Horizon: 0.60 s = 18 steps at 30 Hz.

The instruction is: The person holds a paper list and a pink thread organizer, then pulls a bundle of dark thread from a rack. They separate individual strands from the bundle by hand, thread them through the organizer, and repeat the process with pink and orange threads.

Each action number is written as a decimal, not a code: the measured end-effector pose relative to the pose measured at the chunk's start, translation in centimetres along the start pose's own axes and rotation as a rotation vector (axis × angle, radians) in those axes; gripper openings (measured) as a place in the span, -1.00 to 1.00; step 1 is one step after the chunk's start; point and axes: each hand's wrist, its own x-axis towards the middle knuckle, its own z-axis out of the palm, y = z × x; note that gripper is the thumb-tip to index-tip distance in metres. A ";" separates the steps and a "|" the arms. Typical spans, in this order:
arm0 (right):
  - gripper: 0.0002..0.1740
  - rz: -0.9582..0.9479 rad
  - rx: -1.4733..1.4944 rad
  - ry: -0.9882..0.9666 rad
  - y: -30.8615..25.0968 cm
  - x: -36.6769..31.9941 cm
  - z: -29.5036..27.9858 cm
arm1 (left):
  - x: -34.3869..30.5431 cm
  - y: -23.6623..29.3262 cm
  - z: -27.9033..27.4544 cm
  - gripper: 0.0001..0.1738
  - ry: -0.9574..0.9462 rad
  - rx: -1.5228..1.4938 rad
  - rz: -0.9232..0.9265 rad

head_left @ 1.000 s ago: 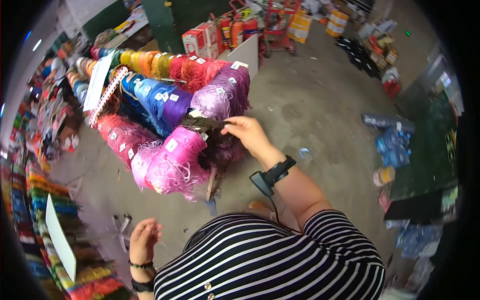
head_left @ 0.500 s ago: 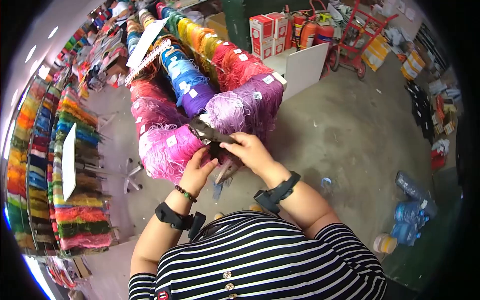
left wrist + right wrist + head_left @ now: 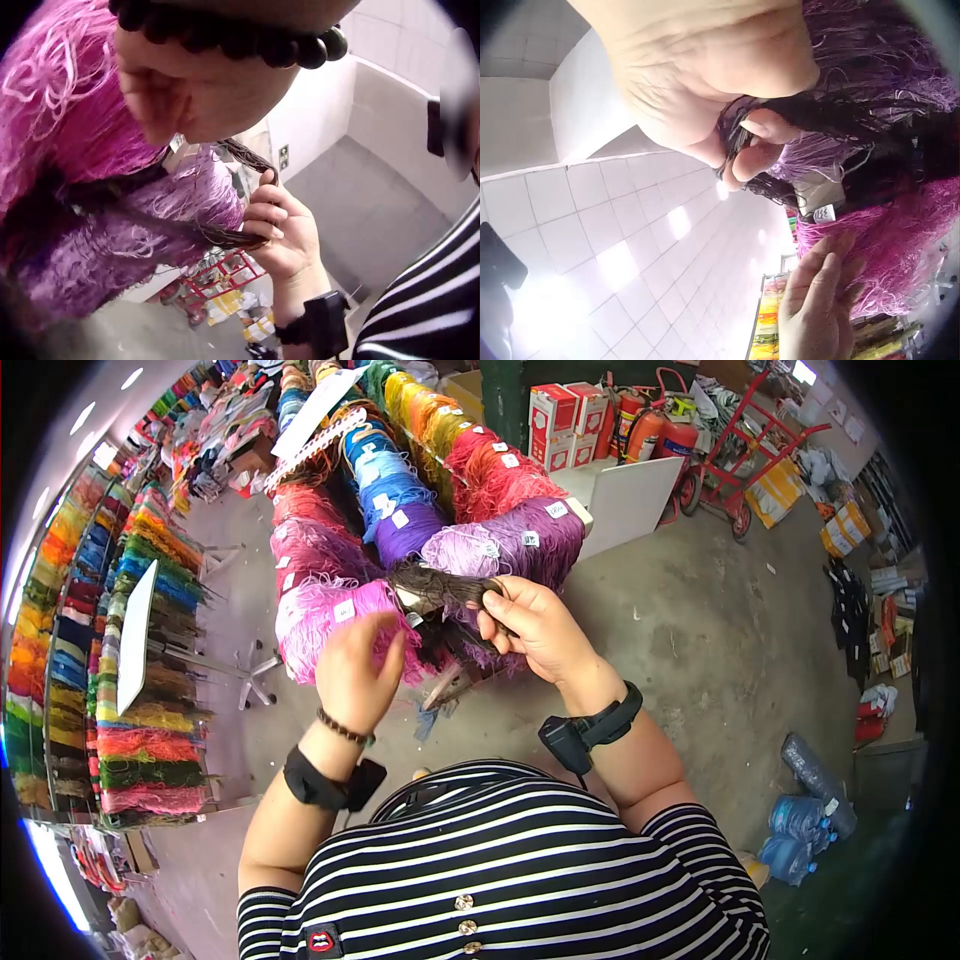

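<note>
My right hand (image 3: 545, 630) grips a dark brown thread skein (image 3: 440, 586), which stretches from the rack's near end into the curled fingers. In the right wrist view the skein (image 3: 739, 139) loops round the fingers. My left hand (image 3: 358, 665) is beside the bright pink thread (image 3: 325, 622), its fingers extended and thumb apart; in the right wrist view this hand (image 3: 821, 304) lies against the pink thread. Lilac thread (image 3: 465, 550) hangs behind the brown skein. A small white tag (image 3: 824, 214) sits between the dark and pink threads.
Blue and purple skeins (image 3: 385, 485) and red skeins (image 3: 495, 470) fill the rack's other bars. Another thread rack (image 3: 150, 690) stands at left. A white board (image 3: 630, 505), fire extinguishers (image 3: 645, 435) and a red hand truck (image 3: 725, 480) are at back right; water bottles (image 3: 790, 830) lie at right.
My left hand has come up from low at left to the pink thread. My right hand has moved right and slightly up, drawing the brown skein outward. The head view has shifted.
</note>
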 end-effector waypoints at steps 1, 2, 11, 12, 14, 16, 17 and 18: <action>-0.82 -0.004 -0.078 -0.020 -0.1 0.1 0.6 | 1.5 0.5 -0.4 -0.56 0.161 0.163 0.150; -0.83 -0.008 -0.158 -0.043 -0.4 0.1 1.2 | 2.8 0.5 0.4 -0.50 0.206 0.259 0.173; -0.72 0.067 -0.543 0.256 -2.5 -4.7 -3.8 | 6.5 -2.6 1.3 -0.39 -0.280 0.266 0.021; -0.72 0.064 -0.520 0.235 -2.3 -5.5 -3.8 | 6.9 -2.2 0.7 -0.36 -0.340 0.264 -0.013; -0.72 0.057 -0.470 0.187 -1.8 -6.8 -3.6 | 6.9 -2.0 0.7 -0.27 -0.366 0.244 -0.043; -0.72 0.074 -0.439 0.220 -1.8 -7.2 -3.2 | 6.4 -2.5 1.3 -0.13 -0.285 0.211 -0.039; -0.72 0.079 -0.422 0.234 -1.8 -7.3 -2.9 | 6.3 -2.8 1.3 -0.06 -0.241 0.197 -0.036; -0.72 0.073 -0.374 0.232 -2.1 -7.6 -2.7 | 6.4 -2.7 1.1 0.04 -0.270 0.199 -0.045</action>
